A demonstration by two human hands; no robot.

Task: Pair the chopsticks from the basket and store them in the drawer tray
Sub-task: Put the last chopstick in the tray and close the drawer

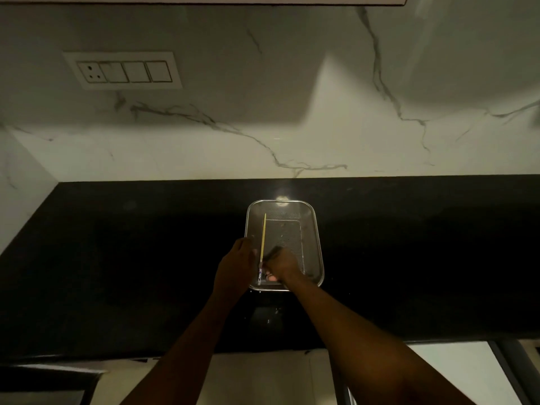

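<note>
A rectangular metal mesh basket (317, 229) stands on the black countertop (117, 258), near the middle. A pale yellow chopstick (264, 235) with a patterned blue end points away from me along the basket's left side. My right hand (282, 266) is inside the basket's near end, fingers curled round the chopstick's patterned end. My left hand (235, 268) is at the basket's left rim, right beside the chopstick; whether it holds anything is hidden in the dim light. No other chopsticks show in the basket. The drawer tray is out of view.
A white marble backsplash (292, 127) rises behind the counter, with a switch and socket plate (122, 71) at upper left. Pale cabinet fronts (263, 378) lie below the counter's front edge. A dark edge (43, 384) shows at bottom left.
</note>
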